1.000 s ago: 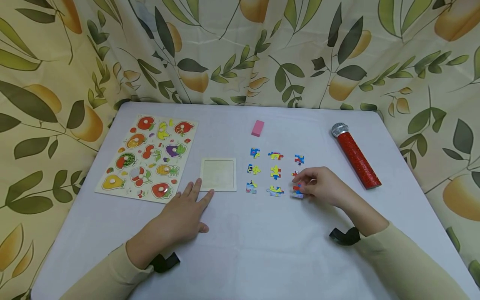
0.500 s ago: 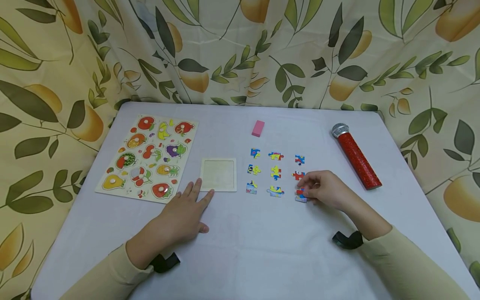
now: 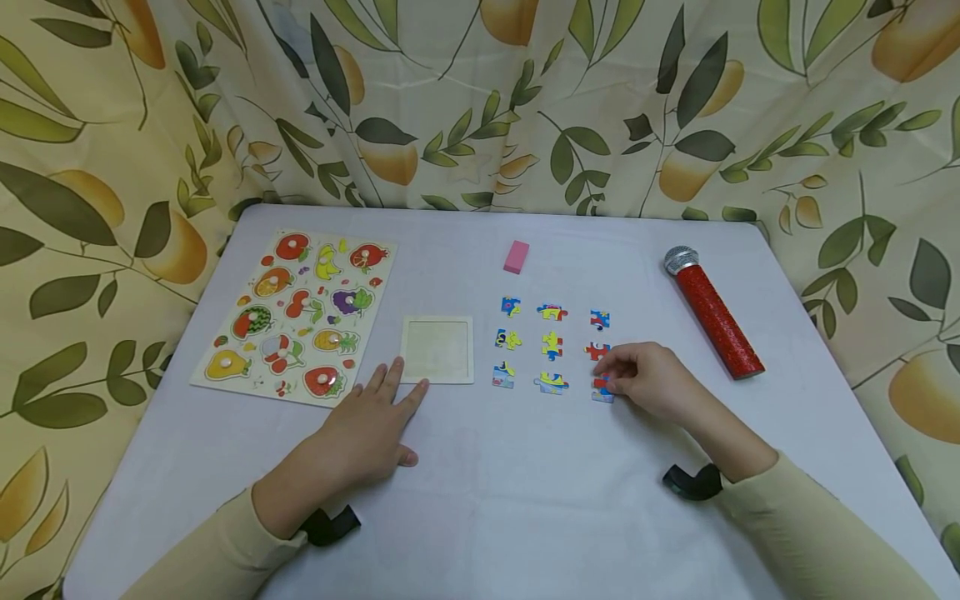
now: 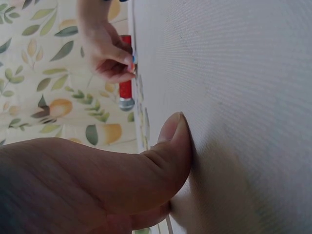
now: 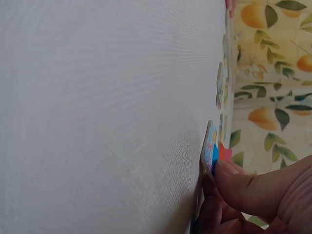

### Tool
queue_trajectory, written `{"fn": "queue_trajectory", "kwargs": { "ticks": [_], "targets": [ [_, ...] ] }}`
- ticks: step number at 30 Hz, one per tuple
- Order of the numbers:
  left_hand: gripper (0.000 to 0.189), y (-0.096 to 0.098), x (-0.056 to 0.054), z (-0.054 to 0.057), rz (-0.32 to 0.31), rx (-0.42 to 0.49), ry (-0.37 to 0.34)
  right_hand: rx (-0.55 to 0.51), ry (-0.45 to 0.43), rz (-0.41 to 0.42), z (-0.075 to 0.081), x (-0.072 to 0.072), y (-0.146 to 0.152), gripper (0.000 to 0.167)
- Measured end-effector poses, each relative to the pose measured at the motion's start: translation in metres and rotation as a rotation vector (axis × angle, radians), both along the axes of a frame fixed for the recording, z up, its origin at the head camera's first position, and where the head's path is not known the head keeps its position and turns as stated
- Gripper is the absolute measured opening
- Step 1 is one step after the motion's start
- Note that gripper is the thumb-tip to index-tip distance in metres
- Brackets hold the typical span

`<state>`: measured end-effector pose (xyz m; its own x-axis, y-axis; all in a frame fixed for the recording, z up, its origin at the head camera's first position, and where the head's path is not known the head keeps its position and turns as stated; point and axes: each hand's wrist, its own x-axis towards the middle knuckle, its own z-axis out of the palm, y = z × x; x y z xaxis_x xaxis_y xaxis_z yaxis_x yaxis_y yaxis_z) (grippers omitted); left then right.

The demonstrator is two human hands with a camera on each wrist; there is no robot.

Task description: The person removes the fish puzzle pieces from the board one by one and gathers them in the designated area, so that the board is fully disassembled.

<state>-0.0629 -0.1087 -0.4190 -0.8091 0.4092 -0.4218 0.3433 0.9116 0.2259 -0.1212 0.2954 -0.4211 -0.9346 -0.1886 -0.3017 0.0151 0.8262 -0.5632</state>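
Observation:
My right hand [image 3: 651,382] pinches a small jigsaw piece [image 3: 602,396] between thumb and fingers at the near right corner of a grid of puzzle pieces. In the right wrist view, this jigsaw piece [image 5: 210,141] has a light blue printed face and is slightly tilted, its lower edge close to the cloth. Just beyond it lies a red and blue piece [image 3: 596,352]. My left hand [image 3: 367,433] lies spread, its fingertips at the near left corner of a square cream puzzle frame [image 3: 438,350]. The left thumb [image 4: 168,156] rests near the tabletop.
Several other jigsaw pieces [image 3: 552,344] lie in spaced rows right of the frame. A fruit board [image 3: 300,317] lies at left, and a pink block [image 3: 516,257] behind the pieces. At right is a red glittery microphone [image 3: 716,321]. A patterned curtain [image 3: 480,108] hangs behind the white-covered table.
My right hand has shifted slightly right and nearer with the jigsaw piece, uncovering more of the piece beyond it. In the last half second it barely moves. The left hand stays still.

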Motion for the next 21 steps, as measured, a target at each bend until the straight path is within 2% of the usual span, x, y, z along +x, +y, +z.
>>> {"fn": "queue_trajectory", "kwargs": {
  "ticks": [10, 21],
  "targets": [
    [0.098, 0.0, -0.0005, -0.001, 0.0, 0.0, -0.002, 0.009, 0.043, -0.002, -0.0041, 0.0001, 0.0004, 0.018],
    [0.098, 0.0004, 0.0003, 0.0006, 0.005, -0.003, -0.005, -0.062, 0.0, -0.015, 0.0009, -0.0016, 0.005, 0.019]
  ]
}}
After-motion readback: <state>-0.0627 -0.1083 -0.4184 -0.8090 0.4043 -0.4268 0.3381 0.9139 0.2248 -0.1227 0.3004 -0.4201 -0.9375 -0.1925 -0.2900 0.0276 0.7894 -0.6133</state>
